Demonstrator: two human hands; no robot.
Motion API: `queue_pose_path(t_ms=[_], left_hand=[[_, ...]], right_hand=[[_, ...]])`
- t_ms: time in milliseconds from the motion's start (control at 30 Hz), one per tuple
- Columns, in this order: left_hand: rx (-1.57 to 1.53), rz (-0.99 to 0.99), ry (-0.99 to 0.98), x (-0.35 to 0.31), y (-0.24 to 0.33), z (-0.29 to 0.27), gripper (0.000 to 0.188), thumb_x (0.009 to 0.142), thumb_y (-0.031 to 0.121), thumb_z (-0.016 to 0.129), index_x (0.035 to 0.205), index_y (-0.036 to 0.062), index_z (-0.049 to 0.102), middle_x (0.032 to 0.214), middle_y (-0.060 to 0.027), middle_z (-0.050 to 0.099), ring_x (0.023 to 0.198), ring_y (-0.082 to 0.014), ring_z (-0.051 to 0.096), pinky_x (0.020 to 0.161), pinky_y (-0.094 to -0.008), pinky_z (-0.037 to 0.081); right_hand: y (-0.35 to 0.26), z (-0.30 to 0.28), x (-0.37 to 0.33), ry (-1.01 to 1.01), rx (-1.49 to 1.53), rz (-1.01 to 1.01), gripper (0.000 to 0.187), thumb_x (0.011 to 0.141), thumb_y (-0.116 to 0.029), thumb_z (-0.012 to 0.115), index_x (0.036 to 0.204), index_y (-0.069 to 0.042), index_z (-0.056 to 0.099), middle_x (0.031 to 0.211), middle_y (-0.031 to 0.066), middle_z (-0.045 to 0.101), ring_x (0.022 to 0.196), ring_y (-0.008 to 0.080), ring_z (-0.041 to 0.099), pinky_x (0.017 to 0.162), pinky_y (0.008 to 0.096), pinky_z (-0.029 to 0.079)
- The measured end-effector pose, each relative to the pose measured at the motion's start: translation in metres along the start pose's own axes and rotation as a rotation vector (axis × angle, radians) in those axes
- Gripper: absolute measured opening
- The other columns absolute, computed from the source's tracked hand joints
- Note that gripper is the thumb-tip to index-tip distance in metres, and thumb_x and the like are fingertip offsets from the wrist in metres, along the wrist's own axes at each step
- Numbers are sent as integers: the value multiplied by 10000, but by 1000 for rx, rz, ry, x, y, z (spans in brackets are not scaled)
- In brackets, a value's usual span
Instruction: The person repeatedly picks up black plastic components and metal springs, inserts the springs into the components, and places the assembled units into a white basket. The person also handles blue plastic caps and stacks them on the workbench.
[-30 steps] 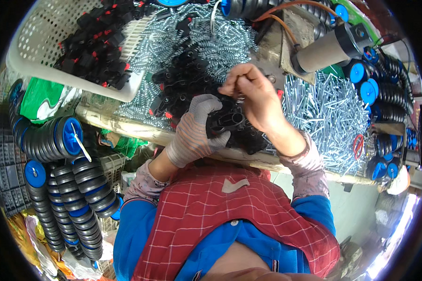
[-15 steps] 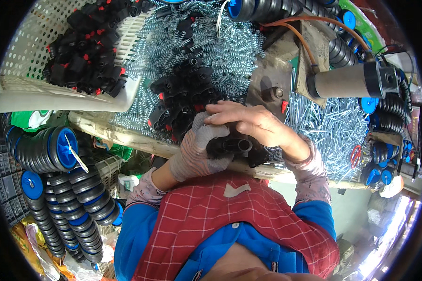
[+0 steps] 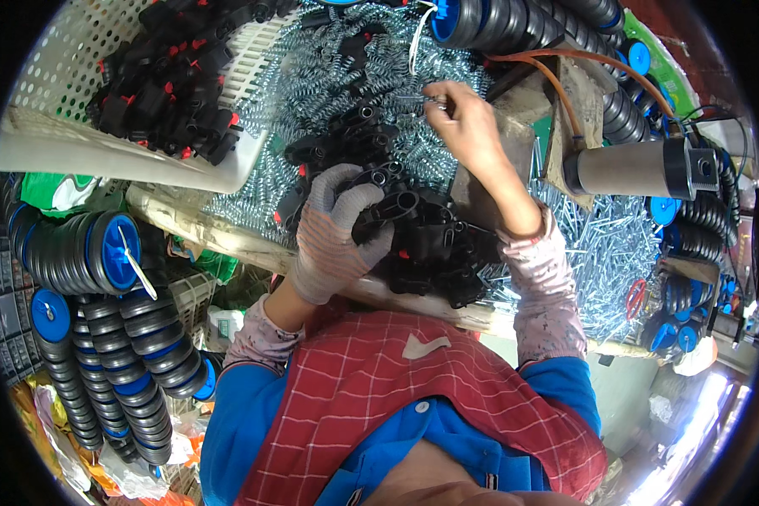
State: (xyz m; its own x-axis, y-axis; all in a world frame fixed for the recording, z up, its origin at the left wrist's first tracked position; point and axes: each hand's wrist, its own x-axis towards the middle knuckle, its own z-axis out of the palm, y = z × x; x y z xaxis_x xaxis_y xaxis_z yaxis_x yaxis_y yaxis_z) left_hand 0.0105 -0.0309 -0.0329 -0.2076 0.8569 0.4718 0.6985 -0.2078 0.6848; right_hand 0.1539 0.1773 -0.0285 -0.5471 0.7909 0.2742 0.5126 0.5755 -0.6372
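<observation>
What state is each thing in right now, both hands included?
Left hand: gloved, closed around a black part
Black part: held, round opening showing
Right hand: bare, fingers curled over the springs; grip unclear
Springs: loose, heaped
Metal pins: loose, heaped
White basket: open-topped, holding black pieces
Grey cylinder: orange hose attached

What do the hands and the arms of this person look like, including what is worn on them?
The left hand wears a grey knitted glove with orange-brown stripes; the right hand is bare. Both forearms have pale pink patterned sleeves, with bright blue sleeves above them.
</observation>
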Motion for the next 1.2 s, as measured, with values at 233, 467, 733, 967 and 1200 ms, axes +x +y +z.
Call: queue_pose_path(t_ms=[233, 467, 733, 967, 1200], left_hand=[[103, 44, 34, 1, 2, 9, 488, 690, 144, 813, 1136, 117, 619, 1214, -222, 538, 1013, -411, 611, 860, -453, 540], [101, 79, 41, 0, 7, 15, 479, 708, 209, 817, 1139, 116, 630, 1200, -222, 547, 984, -404, 624, 842, -451, 548], [-46, 9, -21, -13, 15, 20, 501, 690, 172, 831, 1141, 118, 620, 1200, -216, 524, 968, -379, 641, 793, -418, 568], [-175, -128, -70, -9, 18, 15, 492, 710, 216, 814, 1132, 90, 596, 1196, -201, 551, 981, -365, 634, 816, -429, 545], [221, 121, -57, 2, 15, 11, 466, 787, 257, 714, 1169, 22, 586, 1239, -224, 556, 1078, -411, 585, 988, -526, 449]], right_hand=[[-40, -54, -70, -163, 640, 238, 183, 1001, -91, 564, 1098, 29, 663, 772, -1, 627, 706, 62, 581, 668, 207, 462], [-61, -59, -93, -29, 180, -69, 182, 832, -70, 746, 1009, -47, 710, 839, 48, 612, 676, 127, 595, 623, 278, 491], [-54, -47, -92, -155, 200, -391, 267, 755, -61, 804, 988, -13, 681, 922, 99, 678, 778, 258, 641, 704, 345, 517], [-41, -57, -102, -99, 304, 1, 231, 863, -128, 721, 1056, -11, 673, 955, 120, 692, 754, 238, 625, 698, 354, 498], [-23, -58, -123, -66, 27, -130, 267, 854, -37, 695, 1120, -27, 669, 922, 119, 678, 808, 238, 621, 745, 329, 486]])
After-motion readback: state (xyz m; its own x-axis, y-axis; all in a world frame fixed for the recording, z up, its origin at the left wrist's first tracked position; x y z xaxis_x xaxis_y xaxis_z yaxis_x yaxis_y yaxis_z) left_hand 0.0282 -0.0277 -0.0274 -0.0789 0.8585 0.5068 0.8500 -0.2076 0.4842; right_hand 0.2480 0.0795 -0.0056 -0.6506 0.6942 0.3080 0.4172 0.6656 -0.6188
